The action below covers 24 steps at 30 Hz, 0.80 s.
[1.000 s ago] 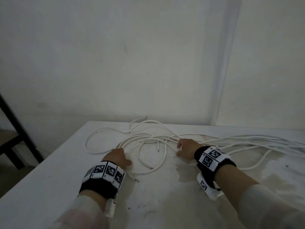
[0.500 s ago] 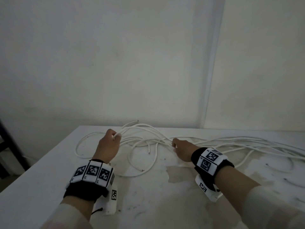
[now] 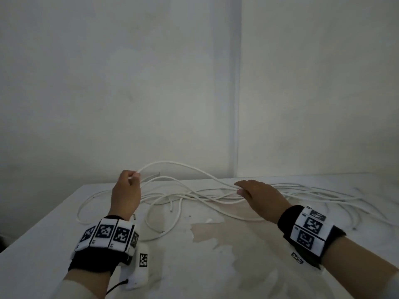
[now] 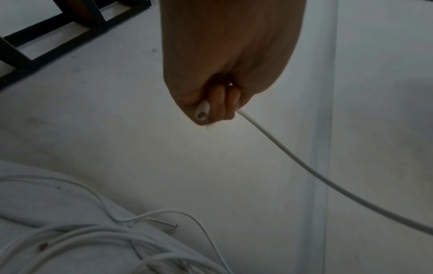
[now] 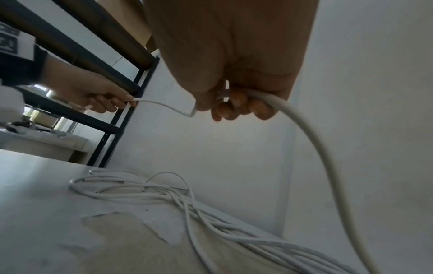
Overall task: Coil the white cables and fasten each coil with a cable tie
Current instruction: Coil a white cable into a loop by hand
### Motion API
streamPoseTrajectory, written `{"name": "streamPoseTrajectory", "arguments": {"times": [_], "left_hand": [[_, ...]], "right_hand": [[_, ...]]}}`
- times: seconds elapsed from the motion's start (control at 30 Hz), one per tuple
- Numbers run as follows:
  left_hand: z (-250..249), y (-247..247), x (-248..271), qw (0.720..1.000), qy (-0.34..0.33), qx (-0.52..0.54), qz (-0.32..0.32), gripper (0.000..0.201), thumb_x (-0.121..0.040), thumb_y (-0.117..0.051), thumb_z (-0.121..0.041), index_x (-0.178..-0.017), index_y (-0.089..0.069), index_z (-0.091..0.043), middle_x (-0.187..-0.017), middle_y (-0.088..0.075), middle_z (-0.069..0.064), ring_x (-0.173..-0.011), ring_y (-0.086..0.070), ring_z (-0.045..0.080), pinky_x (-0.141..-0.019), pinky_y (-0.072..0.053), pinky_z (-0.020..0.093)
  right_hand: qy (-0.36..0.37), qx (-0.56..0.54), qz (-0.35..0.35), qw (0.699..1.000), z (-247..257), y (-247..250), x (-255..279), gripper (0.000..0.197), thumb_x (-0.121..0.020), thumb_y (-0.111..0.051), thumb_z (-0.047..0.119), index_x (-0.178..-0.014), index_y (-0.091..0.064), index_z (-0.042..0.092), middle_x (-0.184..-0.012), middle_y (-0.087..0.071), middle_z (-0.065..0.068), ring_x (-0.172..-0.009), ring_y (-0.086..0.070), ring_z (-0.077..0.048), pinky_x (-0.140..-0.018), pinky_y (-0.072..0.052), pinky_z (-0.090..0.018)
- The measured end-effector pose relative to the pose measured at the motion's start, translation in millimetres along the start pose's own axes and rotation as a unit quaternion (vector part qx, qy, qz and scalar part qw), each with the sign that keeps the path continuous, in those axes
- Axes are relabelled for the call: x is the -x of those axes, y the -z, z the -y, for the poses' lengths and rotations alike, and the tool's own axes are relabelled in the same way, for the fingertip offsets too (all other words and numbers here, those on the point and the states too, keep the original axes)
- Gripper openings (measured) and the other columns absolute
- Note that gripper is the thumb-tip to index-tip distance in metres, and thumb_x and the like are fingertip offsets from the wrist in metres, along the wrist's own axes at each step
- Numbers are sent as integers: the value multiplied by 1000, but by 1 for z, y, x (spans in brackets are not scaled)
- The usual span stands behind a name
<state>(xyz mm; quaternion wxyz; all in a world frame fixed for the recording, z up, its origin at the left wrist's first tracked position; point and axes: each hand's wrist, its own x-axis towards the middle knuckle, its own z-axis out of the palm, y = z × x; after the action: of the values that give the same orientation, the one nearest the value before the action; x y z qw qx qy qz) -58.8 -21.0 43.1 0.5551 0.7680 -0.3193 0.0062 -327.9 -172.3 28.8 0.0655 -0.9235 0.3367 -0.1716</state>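
Several white cables (image 3: 194, 197) lie tangled across the white table (image 3: 43, 240). My left hand (image 3: 127, 190) is raised above the table's far left and grips the cut end of one white cable (image 4: 293, 157), whose tip (image 4: 202, 113) pokes out of the fist. That cable arches through the air (image 3: 172, 164) to my right hand (image 3: 257, 195). In the right wrist view my right hand (image 5: 234, 103) curls its fingers round the same cable (image 5: 311, 133), which hangs down past it. No cable tie is visible.
The loose cables (image 5: 187, 202) trail off to the right edge of the table (image 3: 345, 197). A worn, peeled patch (image 3: 216, 231) marks the tabletop between my wrists. A dark metal shelf frame (image 5: 112, 118) stands to the left. A wall rises directly behind the table.
My left hand has picked a cable end up off the table and lifted it. My right hand has slid to the right along that cable, which now arches between both hands.
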Motion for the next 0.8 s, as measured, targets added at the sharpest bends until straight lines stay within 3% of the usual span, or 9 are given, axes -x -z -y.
{"name": "streamPoseTrajectory", "arguments": {"times": [0.1, 0.17, 0.2, 0.27, 0.4, 0.53, 0.63, 0.8], "left_hand": [[-11, -1, 6, 1000, 5, -5, 4, 28, -96, -40, -20, -101, -56, 2, -90, -54, 14, -87, -49, 27, -78, -36, 34], [-21, -5, 12, 999, -1, 11, 33, 27, -95, -41, -17, -92, -61, 0, -82, -55, 13, -81, -49, 27, -75, -39, 37], [-28, -8, 16, 999, -6, 28, 45, 25, -95, -41, -15, -87, -61, -3, -78, -54, 10, -78, -47, 25, -72, -41, 38], [-41, -15, 25, 996, -31, 57, 67, 26, -95, -40, -13, -79, -60, -12, -69, -50, 4, -68, -43, 22, -60, -38, 35], [-63, -32, 47, 982, -118, 72, 125, 21, -97, -39, -12, -89, -59, -10, -63, -43, 2, -55, -35, 16, -53, -27, 29], [-72, -45, 62, 968, -170, 56, 177, 21, -98, -39, -14, -88, -57, -20, -62, -41, 0, -47, -37, 5, -52, -27, 26], [-75, -54, 71, 962, -177, 44, 202, 25, -97, -42, -15, -81, -56, -28, -61, -44, -2, -49, -42, 2, -54, -30, 22], [-82, -60, 87, 955, -143, 82, 248, 23, -94, -49, -18, -77, -63, -25, -54, -51, -9, -47, -42, -1, -52, -30, 18]], "right_hand": [[49, -8, -75, 996, -13, 15, 18, 29, -99, -37, 21, -125, -48, 13, -110, -62, -7, -98, -59, -27, -78, -41, -32], [106, 36, -111, 988, -18, 21, 28, 23, -94, -40, 19, -106, -59, 13, -84, -63, -6, -71, -62, -28, -60, -46, -33], [122, 56, -114, 984, -21, 22, 32, 23, -90, -41, 22, -96, -61, 15, -73, -59, -4, -58, -59, -24, -50, -43, -28], [160, 104, -134, 972, -24, 21, 38, 20, -85, -40, 26, -87, -59, 20, -64, -52, 1, -47, -50, -17, -43, -31, -21], [216, 120, -155, 956, -16, 24, 48, 4, -83, -41, 22, -83, -44, 24, -66, -50, 3, -50, -45, -15, -47, -28, -22], [259, 92, -190, 943, -3, 30, 49, 10, -82, -44, 15, -83, -53, 20, -71, -53, 1, -60, -40, -14, -57, -25, -26], [277, 60, -198, 938, 11, 36, 47, 16, -83, -43, 14, -84, -59, 17, -74, -55, -1, -66, -33, -12, -59, -26, -28], [266, -50, -195, 943, 30, 43, 41, 27, -91, -37, 20, -85, -62, 11, -78, -56, -5, -68, -35, -13, -61, -28, -33]]}}
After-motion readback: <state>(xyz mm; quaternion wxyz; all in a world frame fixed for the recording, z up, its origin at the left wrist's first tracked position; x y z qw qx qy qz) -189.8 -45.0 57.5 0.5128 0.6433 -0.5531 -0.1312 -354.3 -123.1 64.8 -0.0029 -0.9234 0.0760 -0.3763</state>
